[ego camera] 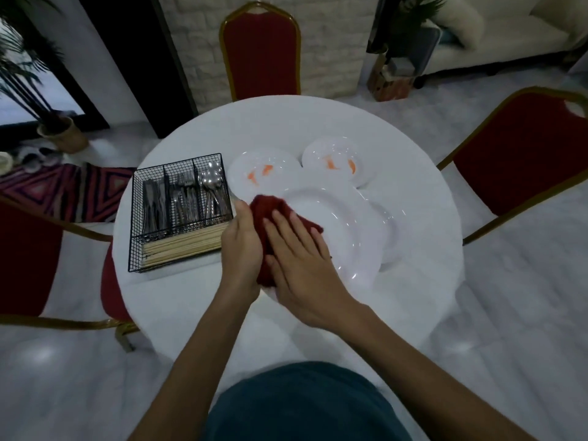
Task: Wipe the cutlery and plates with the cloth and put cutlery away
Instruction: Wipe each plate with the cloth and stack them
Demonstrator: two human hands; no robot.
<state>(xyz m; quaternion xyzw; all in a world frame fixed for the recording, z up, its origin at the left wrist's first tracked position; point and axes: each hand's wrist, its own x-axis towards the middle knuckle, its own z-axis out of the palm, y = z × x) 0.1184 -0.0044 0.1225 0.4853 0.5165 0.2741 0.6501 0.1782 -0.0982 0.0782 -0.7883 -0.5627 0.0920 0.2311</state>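
Currently right hand (302, 259) fingers are lying flat, pressing the red cloth (273, 218) onto the large plate (343, 224); left hand (241, 246) is curling around the cloth's near edge. Beyond the fingertips, two small plates (264, 173) are showing orange smears, unwiped. Cutlery is sitting left of the fingers in the wire caddy (178, 211)

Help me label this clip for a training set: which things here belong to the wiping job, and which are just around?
In the job:
red cloth, under both hands (left, right)
large white plate
two orange-smeared plates
wire cutlery caddy

Just around:
red chairs
potted plant
patterned rug
sofa
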